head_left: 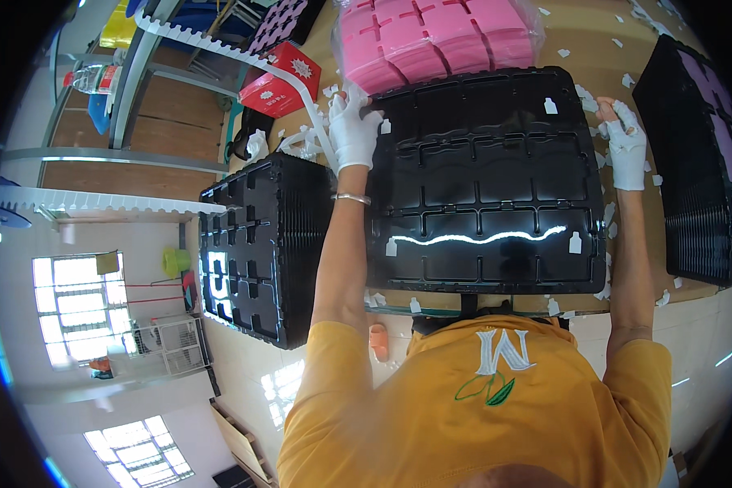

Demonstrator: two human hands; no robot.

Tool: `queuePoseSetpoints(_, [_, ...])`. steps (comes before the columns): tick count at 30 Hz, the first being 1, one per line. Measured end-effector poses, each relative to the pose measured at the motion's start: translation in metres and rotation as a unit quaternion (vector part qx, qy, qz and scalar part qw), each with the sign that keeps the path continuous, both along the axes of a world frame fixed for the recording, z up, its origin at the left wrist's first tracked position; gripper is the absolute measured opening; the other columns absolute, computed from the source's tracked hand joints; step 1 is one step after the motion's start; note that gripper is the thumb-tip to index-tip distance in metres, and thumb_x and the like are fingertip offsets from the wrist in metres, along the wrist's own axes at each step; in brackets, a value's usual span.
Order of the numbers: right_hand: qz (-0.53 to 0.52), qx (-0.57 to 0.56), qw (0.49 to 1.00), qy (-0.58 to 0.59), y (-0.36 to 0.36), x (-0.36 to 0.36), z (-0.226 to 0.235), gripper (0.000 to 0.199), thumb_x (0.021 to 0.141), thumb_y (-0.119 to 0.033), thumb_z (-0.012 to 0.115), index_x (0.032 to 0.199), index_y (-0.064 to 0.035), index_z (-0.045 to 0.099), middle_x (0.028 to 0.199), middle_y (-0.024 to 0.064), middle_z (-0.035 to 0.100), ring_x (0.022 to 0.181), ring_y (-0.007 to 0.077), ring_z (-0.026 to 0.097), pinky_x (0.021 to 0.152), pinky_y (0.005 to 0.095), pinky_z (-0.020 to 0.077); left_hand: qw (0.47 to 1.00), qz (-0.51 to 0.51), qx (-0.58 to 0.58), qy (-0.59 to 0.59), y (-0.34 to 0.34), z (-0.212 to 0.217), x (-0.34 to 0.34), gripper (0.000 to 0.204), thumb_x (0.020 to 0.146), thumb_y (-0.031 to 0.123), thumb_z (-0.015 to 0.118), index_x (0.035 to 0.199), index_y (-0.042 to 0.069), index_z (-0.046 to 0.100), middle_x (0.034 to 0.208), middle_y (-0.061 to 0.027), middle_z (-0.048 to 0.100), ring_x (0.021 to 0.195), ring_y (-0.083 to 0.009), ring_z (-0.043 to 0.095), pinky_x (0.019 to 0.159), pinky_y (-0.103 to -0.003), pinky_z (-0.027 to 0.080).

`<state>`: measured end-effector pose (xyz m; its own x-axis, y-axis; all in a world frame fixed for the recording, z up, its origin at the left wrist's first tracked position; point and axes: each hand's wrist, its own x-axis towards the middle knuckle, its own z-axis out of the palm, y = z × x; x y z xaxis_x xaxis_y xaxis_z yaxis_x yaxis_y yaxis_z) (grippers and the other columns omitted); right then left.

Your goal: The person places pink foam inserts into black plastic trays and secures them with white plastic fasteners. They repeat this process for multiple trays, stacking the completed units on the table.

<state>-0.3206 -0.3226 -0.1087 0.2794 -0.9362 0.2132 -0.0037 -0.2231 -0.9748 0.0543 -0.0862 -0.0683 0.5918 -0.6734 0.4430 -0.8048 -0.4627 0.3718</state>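
A black plastic tray (496,187) with moulded compartments lies in front of me. Small white bottle-shaped stickers (551,106) are on it near its corners. My left hand (355,134), in a white glove, is at the tray's upper left edge, fingers apart, close to one sticker. Beside that hand hangs a long white toothed strip (305,93), running down from the upper left. My right hand (626,150), in a white glove with some bare fingertips, is just off the tray's upper right edge, over scattered white scraps. Its fingers look apart, with nothing visible in them.
Stacked black trays (256,252) stand at left, and another stack (695,163) with purple sheets at right. Bagged pink foam sheets (439,41) lie beyond the tray. A red box (281,81) sits at far left, near a metal shelf frame (130,98) holding a plastic bottle (95,80).
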Motion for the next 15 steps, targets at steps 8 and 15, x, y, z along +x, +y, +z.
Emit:
queuePoseSetpoints(8, [-0.005,-0.029,0.999,0.022,-0.007,-0.004,-0.01,0.024,0.092,-0.023,0.064,0.106,-0.0046,0.07,0.091,0.0012,0.059,0.072,0.0056,0.05,0.064,0.0199,0.0406,0.984,-0.112,0.095,-0.097,0.015,0.02,-0.008,0.022,0.07,0.018,0.075,0.091,0.011,0.074,0.125,-0.0168,0.056,0.118,-0.0344,0.052,0.1,-0.042,0.041])
queuePoseSetpoints(15, [-0.007,-0.041,0.999,0.031,-0.007,-0.005,-0.009,0.025,0.093,-0.024,0.063,0.107,-0.0043,0.07,0.09,0.0006,0.06,0.073,0.0049,0.05,0.064,0.0196,0.0407,0.986,-0.111,0.125,-0.028,0.008,0.023,-0.006,0.018,0.07,0.018,0.075,0.087,0.011,0.073,0.123,-0.0148,0.057,0.118,-0.0337,0.051,0.098,-0.042,0.043])
